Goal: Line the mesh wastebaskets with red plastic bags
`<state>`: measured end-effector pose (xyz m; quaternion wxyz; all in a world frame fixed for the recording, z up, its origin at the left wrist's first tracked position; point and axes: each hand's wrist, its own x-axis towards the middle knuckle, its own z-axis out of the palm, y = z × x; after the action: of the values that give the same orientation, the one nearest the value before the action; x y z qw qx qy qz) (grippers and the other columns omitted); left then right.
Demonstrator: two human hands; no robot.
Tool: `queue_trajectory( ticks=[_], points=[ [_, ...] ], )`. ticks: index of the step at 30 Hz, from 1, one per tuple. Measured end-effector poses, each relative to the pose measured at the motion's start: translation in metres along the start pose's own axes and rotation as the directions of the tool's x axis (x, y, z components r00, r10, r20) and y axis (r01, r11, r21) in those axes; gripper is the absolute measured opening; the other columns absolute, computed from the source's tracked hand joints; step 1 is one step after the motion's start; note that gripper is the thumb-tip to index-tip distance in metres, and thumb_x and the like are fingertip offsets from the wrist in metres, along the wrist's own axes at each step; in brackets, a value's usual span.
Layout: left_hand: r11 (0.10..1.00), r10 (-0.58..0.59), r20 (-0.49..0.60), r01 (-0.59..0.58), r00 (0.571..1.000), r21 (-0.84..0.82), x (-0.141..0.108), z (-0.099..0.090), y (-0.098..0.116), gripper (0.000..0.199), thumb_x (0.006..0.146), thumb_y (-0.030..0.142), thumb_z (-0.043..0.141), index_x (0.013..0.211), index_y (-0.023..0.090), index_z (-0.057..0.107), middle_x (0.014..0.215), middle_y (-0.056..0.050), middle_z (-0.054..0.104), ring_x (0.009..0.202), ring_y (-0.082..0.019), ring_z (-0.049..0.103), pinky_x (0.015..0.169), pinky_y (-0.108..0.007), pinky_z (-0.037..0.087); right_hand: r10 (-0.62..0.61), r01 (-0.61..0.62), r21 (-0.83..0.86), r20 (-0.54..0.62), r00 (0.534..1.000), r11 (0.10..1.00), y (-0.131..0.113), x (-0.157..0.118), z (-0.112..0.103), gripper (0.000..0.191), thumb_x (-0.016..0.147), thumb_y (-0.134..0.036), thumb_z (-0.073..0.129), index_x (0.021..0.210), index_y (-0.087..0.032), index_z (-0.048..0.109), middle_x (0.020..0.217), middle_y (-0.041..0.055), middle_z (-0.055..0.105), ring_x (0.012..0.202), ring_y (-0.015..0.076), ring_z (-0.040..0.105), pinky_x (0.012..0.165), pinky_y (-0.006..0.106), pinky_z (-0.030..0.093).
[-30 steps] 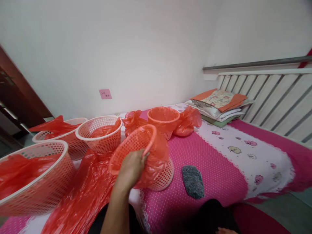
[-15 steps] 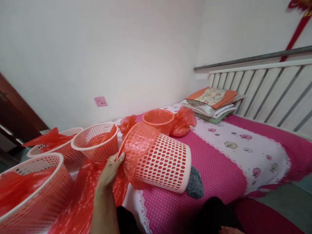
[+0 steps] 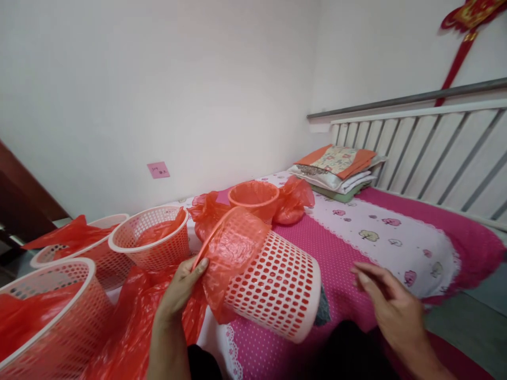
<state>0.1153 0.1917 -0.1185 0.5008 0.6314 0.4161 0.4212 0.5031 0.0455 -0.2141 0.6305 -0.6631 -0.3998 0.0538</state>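
My left hand (image 3: pixel 182 285) grips the rim of a white perforated plastic wastebasket (image 3: pixel 277 285), its thumb on the outside. The basket lies tilted on its side, its base pointing right and toward me. A thin red plastic bag (image 3: pixel 237 245) lines it and folds back over the rim; red also shows through the holes. To the right of the base, my right hand (image 3: pixel 396 309) hovers over the pink bedspread, holding nothing, thumb and fingers loosely apart. A grey-blue piece (image 3: pixel 324 309) is partly hidden behind the base.
Several similar baskets (image 3: pixel 148 235) with red bags stand at left, beside loose red plastic (image 3: pixel 134 311). Another lined basket (image 3: pixel 253 195) stands behind the held one. Folded bedding (image 3: pixel 336 169) lies near the white bed rail (image 3: pixel 428 153). A pink note (image 3: pixel 158 170) is on the wall.
My right hand has risen from the bottom edge to beside the basket. The basket's base has tipped lower and to the right, covering more of the grey-blue piece. My left hand keeps its grip.
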Motion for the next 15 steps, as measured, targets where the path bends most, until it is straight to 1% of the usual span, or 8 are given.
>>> queue_trajectory(
  ticks=[2, 3, 4, 6, 9, 12, 13, 15],
  points=[
    [0.997, 0.058, -0.014, -0.057, 0.998, 0.042, 0.003, 0.007, 0.002, 0.050, 0.079, 0.064, 0.071, 0.073, 0.014, 0.065, 0.068, -0.001, 0.062, 0.064, -0.015, 0.051, 0.060, -0.024, 0.043, -0.008, -0.019, 0.186, 0.141, 0.990, 0.982, -0.050, 0.007, 0.021, 0.041, 0.086, -0.056, 0.067, 0.105, -0.020, 0.071, 0.089, 0.0084, 0.075, 0.072, 0.0203, 0.068, 0.068, 0.031, 0.058],
    [0.994, 0.089, -0.020, -0.087, 0.996, 0.067, 0.005, 0.010, 0.004, 0.050, 0.080, 0.064, 0.069, 0.074, 0.014, 0.066, 0.070, -0.002, 0.063, 0.066, -0.015, 0.051, 0.061, -0.024, 0.043, -0.010, -0.052, 0.261, 0.232, 0.973, 0.964, -0.069, 0.005, 0.033, 0.039, 0.087, -0.056, 0.067, 0.102, -0.020, 0.071, 0.086, 0.0077, 0.074, 0.071, 0.0196, 0.067, 0.067, 0.031, 0.057],
    [0.989, 0.117, -0.026, -0.114, 0.993, 0.094, 0.006, 0.014, 0.005, 0.049, 0.082, 0.063, 0.067, 0.075, 0.015, 0.066, 0.072, -0.002, 0.064, 0.067, -0.016, 0.052, 0.062, -0.025, 0.044, -0.007, -0.111, 0.316, 0.350, 0.937, 0.942, -0.085, 0.000, 0.046, 0.039, 0.088, -0.055, 0.067, 0.104, -0.020, 0.070, 0.088, 0.0079, 0.074, 0.073, 0.0198, 0.067, 0.067, 0.031, 0.057],
    [0.977, 0.155, -0.029, -0.149, 0.987, 0.151, 0.007, 0.020, 0.008, 0.048, 0.087, 0.061, 0.062, 0.077, 0.015, 0.067, 0.074, -0.002, 0.065, 0.070, -0.017, 0.054, 0.065, -0.025, 0.045, -0.011, -0.208, 0.371, 0.508, 0.861, 0.905, -0.105, -0.013, 0.070, 0.041, 0.089, -0.059, 0.064, 0.100, -0.020, 0.070, 0.087, 0.0080, 0.073, 0.072, 0.0198, 0.066, 0.065, 0.031, 0.055],
    [0.965, 0.169, -0.001, -0.166, 0.986, 0.202, 0.007, 0.025, 0.010, 0.044, 0.092, 0.057, 0.055, 0.084, 0.016, 0.069, 0.078, -0.003, 0.067, 0.076, -0.018, 0.057, 0.069, -0.026, 0.047, -0.013, -0.326, 0.410, 0.638, 0.770, 0.852, -0.116, -0.032, 0.102, 0.051, 0.087, -0.070, 0.062, 0.091, -0.019, 0.068, 0.084, 0.0069, 0.071, 0.069, 0.0183, 0.066, 0.063, 0.030, 0.053],
    [0.954, 0.159, 0.006, -0.155, 0.987, 0.255, 0.007, 0.027, 0.010, 0.041, 0.093, 0.054, 0.055, 0.081, 0.017, 0.067, 0.078, -0.002, 0.067, 0.075, -0.018, 0.058, 0.069, -0.025, 0.047, 0.022, -0.442, 0.399, 0.722, 0.692, 0.804, -0.119, -0.045, 0.127, 0.057, 0.086, -0.075, 0.058, 0.078, -0.019, 0.062, 0.062, 0.0006, 0.062, 0.054, 0.0129, 0.056, 0.054, 0.026, 0.045],
    [0.950, 0.152, 0.003, -0.147, 0.988, 0.274, 0.007, 0.028, 0.009, 0.040, 0.092, 0.054, 0.056, 0.077, 0.017, 0.066, 0.076, -0.002, 0.067, 0.073, -0.018, 0.057, 0.067, -0.025, 0.046, 0.037, -0.464, 0.390, 0.734, 0.679, 0.795, -0.119, -0.048, 0.133, 0.056, 0.086, -0.075, 0.058, 0.074, -0.020, 0.058, 0.055, -0.0022, 0.056, 0.049, 0.0110, 0.050, 0.051, 0.024, 0.041],
    [0.950, 0.136, -0.020, -0.125, 0.991, 0.286, 0.007, 0.030, 0.008, 0.040, 0.088, 0.054, 0.061, 0.070, 0.018, 0.064, 0.072, -0.002, 0.066, 0.071, -0.018, 0.057, 0.066, -0.025, 0.047, 0.072, -0.500, 0.388, 0.731, 0.678, 0.775, -0.120, -0.053, 0.144, 0.055, 0.082, -0.073, 0.065, 0.069, -0.021, 0.052, 0.045, -0.0073, 0.045, 0.041, 0.0079, 0.038, 0.044, 0.023, 0.031]
  ],
)
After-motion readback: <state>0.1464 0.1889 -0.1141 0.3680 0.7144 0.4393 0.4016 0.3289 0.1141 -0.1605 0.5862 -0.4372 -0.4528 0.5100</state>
